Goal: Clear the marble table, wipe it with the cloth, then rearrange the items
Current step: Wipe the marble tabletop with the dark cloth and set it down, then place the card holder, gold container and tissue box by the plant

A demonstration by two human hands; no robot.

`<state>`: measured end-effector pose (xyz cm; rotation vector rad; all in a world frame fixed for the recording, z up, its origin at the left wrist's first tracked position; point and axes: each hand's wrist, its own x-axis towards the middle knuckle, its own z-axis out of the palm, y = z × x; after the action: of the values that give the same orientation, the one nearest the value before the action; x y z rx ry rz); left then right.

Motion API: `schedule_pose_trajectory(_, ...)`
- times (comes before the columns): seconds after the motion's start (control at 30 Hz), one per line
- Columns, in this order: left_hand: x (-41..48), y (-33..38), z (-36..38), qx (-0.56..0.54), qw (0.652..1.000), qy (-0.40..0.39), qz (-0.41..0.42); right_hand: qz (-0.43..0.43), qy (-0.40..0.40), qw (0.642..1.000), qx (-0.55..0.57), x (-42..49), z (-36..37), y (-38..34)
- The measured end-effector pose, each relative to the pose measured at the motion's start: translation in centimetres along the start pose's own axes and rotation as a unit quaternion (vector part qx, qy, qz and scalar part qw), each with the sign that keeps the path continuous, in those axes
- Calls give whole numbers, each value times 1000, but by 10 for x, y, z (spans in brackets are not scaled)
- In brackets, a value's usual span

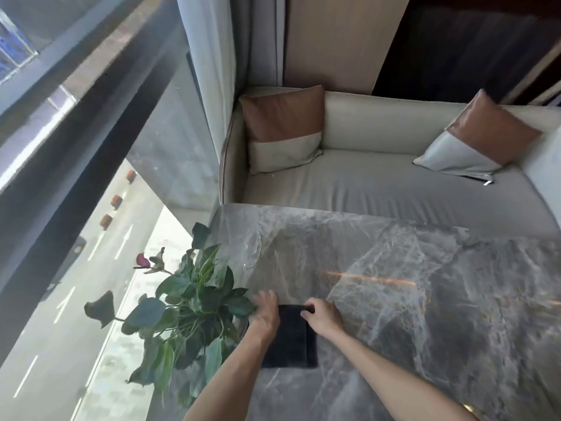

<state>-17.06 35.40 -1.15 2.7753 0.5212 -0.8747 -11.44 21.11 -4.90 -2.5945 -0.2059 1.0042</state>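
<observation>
A dark folded cloth [291,341] lies flat on the grey marble table [409,299] near its left edge. My left hand [265,312] rests on the cloth's far left corner, fingers curled down. My right hand [321,316] pinches the cloth's far right corner between thumb and fingers. A clear glass dish [253,249] sits on the table further back, close to the left edge. A leafy green potted plant [188,305] with one dark red flower stands at the table's left side, its leaves touching my left hand.
A pale sofa [379,177] with two brown-and-white cushions [283,129] [476,138] stands behind the table. A tall window [76,177] runs along the left, with a grey curtain [209,71] at its far end.
</observation>
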Motion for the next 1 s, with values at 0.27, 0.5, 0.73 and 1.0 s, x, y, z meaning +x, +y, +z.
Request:
schedule_pose_trajectory(0.27, -4, -10, 15, -45, 999, -9, -8, -15, -2, 1000, -9, 0, 7, 3)
schedule_pose_trajectory(0.5, -41, 5, -2, -75, 994, 62, 58, -47, 16, 992, 116, -45, -22, 19)
schedule_pose_trajectory(0.73, -127, 28, 11, -139, 981, 97, 91, -90, 47, 973, 206, -137, -50, 103)
schedule_pose_trajectory(1.0, -233, 74, 71, -224, 964, 120, 75, -20, 74, 943, 323, -245, -35, 261)
